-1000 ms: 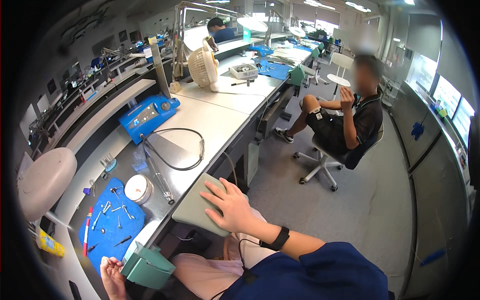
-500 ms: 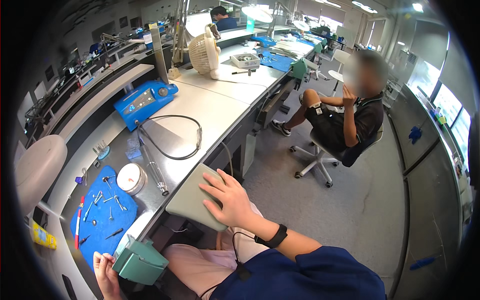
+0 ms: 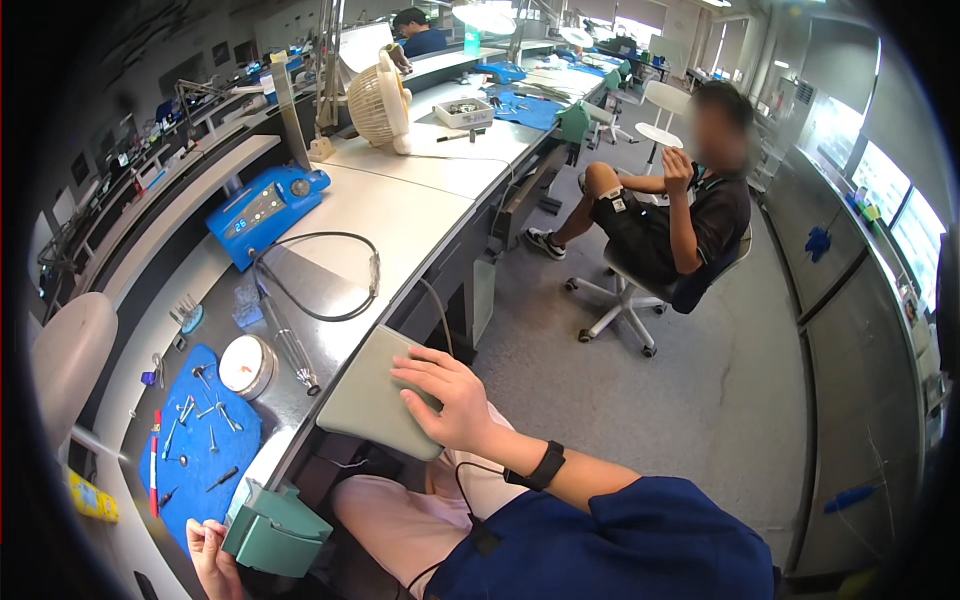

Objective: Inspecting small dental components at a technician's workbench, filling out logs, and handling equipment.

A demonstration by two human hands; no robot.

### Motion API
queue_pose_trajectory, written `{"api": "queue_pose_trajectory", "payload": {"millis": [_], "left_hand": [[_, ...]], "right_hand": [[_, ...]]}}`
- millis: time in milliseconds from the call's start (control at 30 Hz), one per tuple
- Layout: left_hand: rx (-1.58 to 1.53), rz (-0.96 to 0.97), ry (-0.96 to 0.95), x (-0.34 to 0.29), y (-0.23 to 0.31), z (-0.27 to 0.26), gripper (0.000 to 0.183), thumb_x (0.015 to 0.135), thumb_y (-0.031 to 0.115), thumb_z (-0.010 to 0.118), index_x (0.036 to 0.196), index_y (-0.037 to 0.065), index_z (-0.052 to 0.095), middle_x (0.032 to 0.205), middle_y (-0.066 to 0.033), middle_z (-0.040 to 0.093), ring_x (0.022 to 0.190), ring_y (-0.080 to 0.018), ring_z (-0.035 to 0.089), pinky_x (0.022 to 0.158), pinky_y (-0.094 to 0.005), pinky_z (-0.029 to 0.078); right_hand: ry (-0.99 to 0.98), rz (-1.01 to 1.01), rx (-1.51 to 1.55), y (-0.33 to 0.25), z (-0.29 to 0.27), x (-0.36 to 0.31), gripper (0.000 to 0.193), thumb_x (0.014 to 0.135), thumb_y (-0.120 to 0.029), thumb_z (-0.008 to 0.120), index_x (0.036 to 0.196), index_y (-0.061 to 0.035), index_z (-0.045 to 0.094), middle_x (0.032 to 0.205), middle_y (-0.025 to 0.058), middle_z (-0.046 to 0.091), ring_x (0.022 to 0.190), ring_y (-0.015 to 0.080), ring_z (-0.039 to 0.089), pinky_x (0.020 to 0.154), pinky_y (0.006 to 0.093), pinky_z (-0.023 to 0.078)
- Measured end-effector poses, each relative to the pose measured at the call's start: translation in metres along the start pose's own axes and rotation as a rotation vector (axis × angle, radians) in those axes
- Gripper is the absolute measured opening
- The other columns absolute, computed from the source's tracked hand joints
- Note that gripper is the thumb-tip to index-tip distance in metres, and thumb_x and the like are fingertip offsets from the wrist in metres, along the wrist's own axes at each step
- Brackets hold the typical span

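My right hand (image 3: 452, 402) lies flat on a grey-green padded rest (image 3: 372, 385) at the bench edge, its fingers stretched out and holding nothing. At the lower left, my left hand (image 3: 212, 560) is beside a green bench-edge block (image 3: 278, 532). Its fingers are curled together in a pinch; whatever is between them, if anything, is too small to make out. Beyond it a blue cloth (image 3: 190, 455) carries several small rotary bits (image 3: 213, 408) and a red-and-white pen (image 3: 154, 465). A handpiece (image 3: 290, 350) and a round white-topped tub (image 3: 246, 366) stand to the cloth's right.
A blue control unit (image 3: 265, 215) with a black cable (image 3: 376, 275) sits farther up the bench. A fan (image 3: 380, 105) and a white tray (image 3: 464, 113) are beyond. At right, a person (image 3: 700, 215) sits on a wheeled chair (image 3: 625, 305). A lamp head (image 3: 75, 350) stands at left.
The view has shifted slightly, so the bench and seated person appear farther left. My right hand's fingers have drawn closer together on the pad. My left hand stays by the green block.
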State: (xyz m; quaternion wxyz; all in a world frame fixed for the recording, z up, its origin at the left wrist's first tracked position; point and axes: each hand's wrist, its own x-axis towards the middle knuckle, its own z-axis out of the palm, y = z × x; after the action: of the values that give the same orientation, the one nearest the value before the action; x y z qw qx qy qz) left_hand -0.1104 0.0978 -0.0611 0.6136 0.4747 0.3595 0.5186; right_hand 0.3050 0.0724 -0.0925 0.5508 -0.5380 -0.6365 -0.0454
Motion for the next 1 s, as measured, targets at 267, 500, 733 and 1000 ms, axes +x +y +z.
{"api": "queue_pose_trajectory", "payload": {"millis": [267,500,733,1000], "left_hand": [[0.068,0.003,0.007,0.003,-0.002,-0.002,0.015,0.087,0.009,0.054,0.084,0.010,0.039,0.083,-0.0030,0.048,0.072,-0.0088,0.049,0.065,-0.0216,0.044],[0.028,-0.049,-0.016,0.001,-0.001,-0.001,0.014,0.088,0.009,0.052,0.083,0.010,0.039,0.082,-0.0021,0.048,0.069,-0.0081,0.049,0.059,-0.0195,0.045],[0.054,-0.026,0.082,-0.001,-0.001,0.015,0.014,0.089,0.010,0.051,0.081,0.009,0.039,0.080,-0.0016,0.047,0.070,-0.0072,0.048,0.062,-0.0196,0.044],[0.071,-0.057,-0.028,0.001,0.002,0.009,0.015,0.090,0.012,0.050,0.079,0.008,0.039,0.079,-0.0021,0.048,0.070,-0.0069,0.048,0.063,-0.0191,0.043]], "right_hand": [[0.030,-0.008,0.004,0.003,0.000,-0.005,0.015,0.072,-0.008,0.060,0.086,-0.0031,0.065,0.097,0.0086,0.063,0.099,0.0262,0.056,0.080,0.0357,0.047],[0.054,-0.014,0.006,0.001,-0.002,-0.003,0.015,0.070,-0.005,0.060,0.084,-0.0029,0.065,0.094,0.0086,0.064,0.096,0.0265,0.057,0.080,0.0353,0.047],[0.061,-0.013,0.008,0.002,0.000,-0.004,0.014,0.070,-0.005,0.060,0.083,-0.0029,0.065,0.093,0.0087,0.064,0.096,0.0263,0.057,0.080,0.0352,0.048],[0.059,-0.012,0.008,0.003,0.001,-0.005,0.015,0.070,-0.005,0.060,0.084,-0.0025,0.065,0.094,0.0090,0.064,0.096,0.0268,0.057,0.079,0.0353,0.047]]}}
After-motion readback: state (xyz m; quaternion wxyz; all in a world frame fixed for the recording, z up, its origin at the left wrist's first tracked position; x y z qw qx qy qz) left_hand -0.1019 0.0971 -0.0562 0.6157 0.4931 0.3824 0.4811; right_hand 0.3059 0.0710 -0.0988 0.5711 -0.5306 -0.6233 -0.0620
